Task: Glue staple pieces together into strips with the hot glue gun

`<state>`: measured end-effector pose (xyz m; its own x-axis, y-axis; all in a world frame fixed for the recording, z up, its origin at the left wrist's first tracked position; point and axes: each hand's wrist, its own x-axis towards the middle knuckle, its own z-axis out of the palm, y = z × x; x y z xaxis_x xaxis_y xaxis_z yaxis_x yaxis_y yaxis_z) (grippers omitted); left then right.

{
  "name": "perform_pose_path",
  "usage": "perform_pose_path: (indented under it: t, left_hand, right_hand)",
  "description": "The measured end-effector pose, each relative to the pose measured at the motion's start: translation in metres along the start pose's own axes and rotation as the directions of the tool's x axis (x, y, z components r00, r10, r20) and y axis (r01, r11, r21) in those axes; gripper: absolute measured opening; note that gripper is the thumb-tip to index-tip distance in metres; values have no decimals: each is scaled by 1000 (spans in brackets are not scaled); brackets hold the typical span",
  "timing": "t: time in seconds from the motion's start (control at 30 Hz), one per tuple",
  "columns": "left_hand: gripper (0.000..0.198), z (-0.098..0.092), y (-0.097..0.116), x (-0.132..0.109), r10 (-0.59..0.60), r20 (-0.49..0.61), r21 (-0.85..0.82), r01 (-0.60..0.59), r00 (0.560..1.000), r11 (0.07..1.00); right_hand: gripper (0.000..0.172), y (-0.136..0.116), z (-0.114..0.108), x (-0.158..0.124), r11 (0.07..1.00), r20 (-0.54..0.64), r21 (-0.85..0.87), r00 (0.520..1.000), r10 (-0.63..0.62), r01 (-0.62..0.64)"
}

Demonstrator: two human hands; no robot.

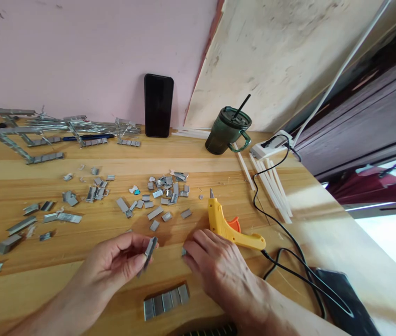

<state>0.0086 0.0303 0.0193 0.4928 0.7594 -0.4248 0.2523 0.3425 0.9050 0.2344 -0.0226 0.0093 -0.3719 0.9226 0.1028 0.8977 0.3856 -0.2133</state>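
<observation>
Left hand (114,267) pinches a short grey metal staple strip (150,250) while right hand (217,268) fingers a tiny grey staple piece (184,252), grip unclear, likely needing a finer pinch.

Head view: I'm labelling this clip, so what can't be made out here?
All in the head view.
Small grey piece: mostly under the right hand; grip unclear.
Staple strip: lower end hidden inside the left hand.
Dark ribbed thing: cut off by the bottom edge.

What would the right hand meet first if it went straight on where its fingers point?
Probably the small staple piece just before the right hand; beyond that, the staple strip in the left hand. Depth is unclear.
</observation>
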Motion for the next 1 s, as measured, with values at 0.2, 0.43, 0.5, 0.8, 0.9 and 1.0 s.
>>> perform_pose_path:
  t: [0.2,0.43,0.5,0.8,0.9,1.0]
  left_hand:
    - [18,4,-9,-3,427,-40,548,-338,903,765]
    - [28,12,-11,1,736,203,844,-496,646,203]
    - [31,15,-13,0,737,271,839,-528,620,136]
    - [38,11,-21,0,693,183,815,-503,697,290]
    - [32,2,-15,6,747,89,839,-454,658,299]
    - [23,-4,-13,10,797,42,876,-406,602,261]
  right_hand:
    - [12,6,-1,3,995,-70,-47,994,83,-87]
    - [33,-15,-19,5,973,-107,225,994,-25,49]
    - [29,-20,-19,4,962,-48,266,998,-48,59]
    - [7,-14,-4,-3,969,-64,249,998,13,3]
    - [9,-11,-5,-6,978,-96,207,994,48,-28]
    - [13,-10,-4,-7,985,-115,171,992,54,-34]
